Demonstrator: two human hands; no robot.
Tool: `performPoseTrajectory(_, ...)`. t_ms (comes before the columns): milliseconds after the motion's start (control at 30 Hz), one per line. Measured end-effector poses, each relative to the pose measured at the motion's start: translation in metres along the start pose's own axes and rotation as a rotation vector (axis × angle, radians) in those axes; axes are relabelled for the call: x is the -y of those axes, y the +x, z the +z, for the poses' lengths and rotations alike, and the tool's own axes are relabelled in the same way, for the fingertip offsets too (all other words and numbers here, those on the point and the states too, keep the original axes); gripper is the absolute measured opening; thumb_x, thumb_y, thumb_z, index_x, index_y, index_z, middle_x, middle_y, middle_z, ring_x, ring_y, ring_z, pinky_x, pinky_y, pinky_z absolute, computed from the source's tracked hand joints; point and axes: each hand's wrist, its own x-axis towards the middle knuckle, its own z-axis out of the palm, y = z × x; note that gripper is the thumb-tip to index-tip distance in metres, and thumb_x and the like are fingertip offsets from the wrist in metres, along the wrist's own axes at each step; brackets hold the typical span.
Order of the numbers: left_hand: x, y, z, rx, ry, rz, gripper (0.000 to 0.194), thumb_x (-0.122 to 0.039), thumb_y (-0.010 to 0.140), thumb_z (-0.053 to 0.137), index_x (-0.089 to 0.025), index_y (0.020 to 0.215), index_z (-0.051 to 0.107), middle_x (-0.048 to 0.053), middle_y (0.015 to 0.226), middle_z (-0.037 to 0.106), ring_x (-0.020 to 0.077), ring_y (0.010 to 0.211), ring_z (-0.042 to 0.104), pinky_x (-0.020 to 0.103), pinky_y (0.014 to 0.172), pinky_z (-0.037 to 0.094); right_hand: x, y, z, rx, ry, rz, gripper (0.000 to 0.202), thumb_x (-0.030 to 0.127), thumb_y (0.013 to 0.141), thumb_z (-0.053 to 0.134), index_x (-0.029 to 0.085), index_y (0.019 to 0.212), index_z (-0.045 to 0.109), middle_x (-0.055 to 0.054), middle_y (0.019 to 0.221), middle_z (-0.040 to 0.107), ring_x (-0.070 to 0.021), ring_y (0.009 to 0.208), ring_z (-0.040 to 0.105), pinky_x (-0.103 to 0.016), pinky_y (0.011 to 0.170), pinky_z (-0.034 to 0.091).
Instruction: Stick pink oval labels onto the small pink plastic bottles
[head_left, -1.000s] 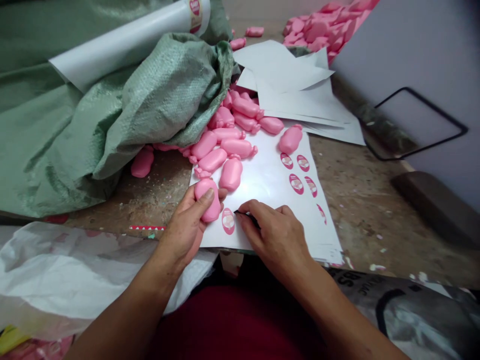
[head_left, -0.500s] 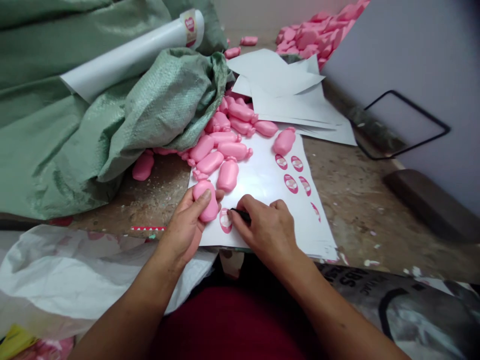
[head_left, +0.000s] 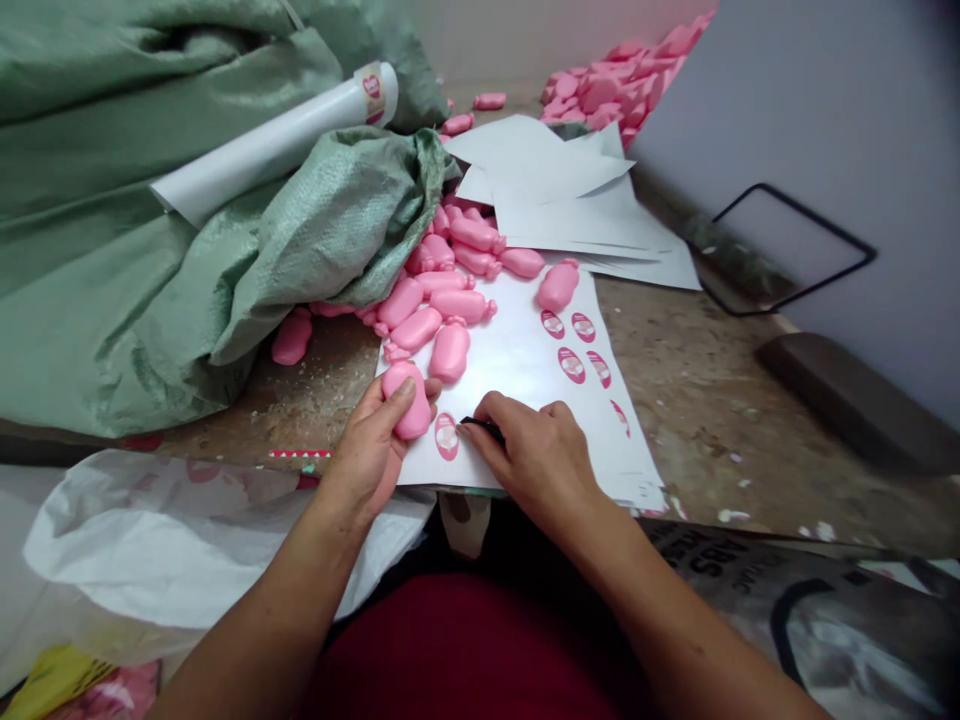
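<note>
My left hand (head_left: pixel 373 440) is closed around a glossy pink plastic bottle-shaped piece (head_left: pixel 409 402), thumb resting on its upper face. My right hand (head_left: pixel 536 452) pinches a slim black pointed tool (head_left: pixel 484 428); its exact kind is not clear. The tool's tip is at the right edge of an oval pink-and-white sticker (head_left: pixel 447 437) on a white sticker sheet (head_left: pixel 510 375). More oval stickers (head_left: pixel 571 366) sit near the sheet's right side. Several similar pink pieces (head_left: pixel 450 350) lie loose on the sheet's upper left part.
A green woven sack (head_left: pixel 322 220) lies at the left with pink pieces at its mouth and a white paper roll (head_left: pixel 277 140) on top. Behind are loose white sheets (head_left: pixel 555 190) and a pink heap (head_left: pixel 607 85). A dark block (head_left: pixel 847 400) rests at the right of the worktable (head_left: pixel 690 400).
The view has shifted slightly. The black tool's tip has moved from over the sticker to its right edge. The left hand keeps its hold on the pink piece.
</note>
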Motion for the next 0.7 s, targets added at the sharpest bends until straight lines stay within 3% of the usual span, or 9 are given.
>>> performPoseTrajectory(200,0.0,-0.001,0.002,-0.014,-0.032,-0.018,0.012,-0.02,0.087,0.066,-0.015,0.099,0.065,0.008,0.091,0.077,0.0128,0.086,0.069,0.027,0.091,0.05,0.006,0.006,0.001,-0.007,0.02,0.011,0.025,0.039,0.092,0.058,0.021,0.075,0.06,-0.002,0.067,0.07,-0.0147,0.053,0.05,-0.032,0.066,0.026)
performPoseTrajectory(267,0.002,0.001,0.0,0.001,-0.036,-0.013,0.018,-0.023,0.084,0.071,-0.016,0.1,0.065,0.006,0.092,0.076,0.0141,0.088,0.069,0.028,0.091,0.05,0.004,0.007,-0.004,0.04,0.215,0.11,0.025,0.04,0.087,0.061,0.022,0.07,0.058,0.001,0.061,0.063,-0.0141,0.053,0.048,-0.031,0.063,0.029)
performPoseTrajectory(367,0.003,0.003,-0.003,0.034,-0.025,0.0,0.027,-0.029,0.079,0.077,-0.017,0.1,0.065,0.005,0.092,0.075,0.0163,0.089,0.068,0.03,0.09,0.051,0.0,0.007,-0.016,0.126,0.688,0.279,0.031,0.047,0.081,0.064,0.022,0.066,0.052,0.005,0.056,0.051,-0.0123,0.053,0.044,-0.027,0.054,0.031)
performPoseTrajectory(467,0.002,-0.001,-0.003,0.05,-0.002,0.02,0.026,-0.029,0.078,0.079,-0.017,0.097,0.065,0.005,0.091,0.074,0.0165,0.088,0.068,0.03,0.089,0.051,0.001,0.004,-0.028,0.158,0.977,0.331,0.033,0.048,0.078,0.067,0.022,0.065,0.05,0.006,0.057,0.045,-0.0109,0.053,0.038,-0.025,0.05,0.03)
performPoseTrajectory(567,0.001,-0.014,0.003,0.117,-0.007,-0.039,0.024,-0.03,0.08,0.078,-0.018,0.097,0.066,0.003,0.091,0.072,0.0154,0.082,0.067,0.028,0.081,0.053,0.005,0.0,-0.034,0.16,1.043,0.304,0.025,0.044,0.078,0.068,0.021,0.07,0.058,0.004,0.06,0.05,-0.0116,0.056,0.042,-0.025,0.052,0.033)
performPoseTrajectory(700,0.003,-0.031,0.013,0.221,-0.082,-0.149,0.03,-0.047,0.086,0.071,-0.018,0.094,0.067,0.002,0.079,0.068,0.0127,0.069,0.064,0.022,0.062,0.052,0.008,-0.004,-0.036,0.181,1.079,0.253,0.021,0.042,0.08,0.066,0.021,0.074,0.064,0.002,0.065,0.059,-0.014,0.061,0.051,-0.027,0.058,0.04)
